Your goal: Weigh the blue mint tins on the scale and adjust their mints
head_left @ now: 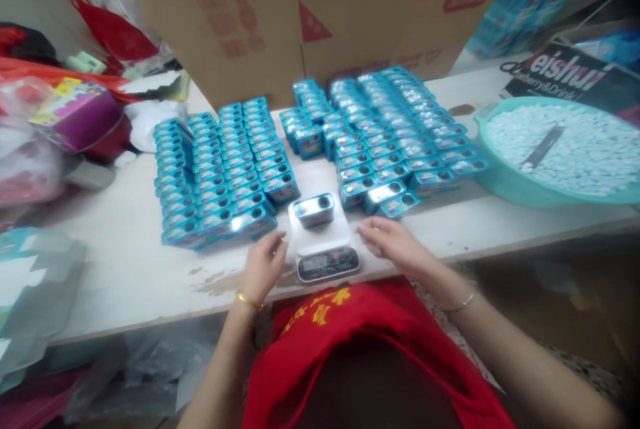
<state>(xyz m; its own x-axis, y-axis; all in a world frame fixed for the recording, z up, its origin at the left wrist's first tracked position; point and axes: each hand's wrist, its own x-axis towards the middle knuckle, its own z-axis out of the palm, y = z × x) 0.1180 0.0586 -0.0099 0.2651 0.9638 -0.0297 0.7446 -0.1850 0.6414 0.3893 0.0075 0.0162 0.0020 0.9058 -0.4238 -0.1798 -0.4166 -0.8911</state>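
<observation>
A digital kitchen scale (pixel 325 249) sits at the table's front edge, with one small blue box (pixel 313 210) standing on its white platform. To the left of the scale is my left hand (pixel 265 265), its fingers loosely bent with a gap to the thumb and nothing in them. My right hand (pixel 387 239) rests on the other side, fingers loosely stretched towards the scale and empty. Neither hand touches the box. Rows of similar blue boxes stand behind, a left group (pixel 225 169) and a larger right group (pixel 390 129). The scale's reading is too blurred to make out.
At the right stands a turquoise basin (pixel 540 189) full of small pale pieces, with a flat dark strip (pixel 545 147) lying on them. A large cardboard carton (pixel 310 15) closes off the back. Plastic bags and a purple package (pixel 83 115) crowd the left.
</observation>
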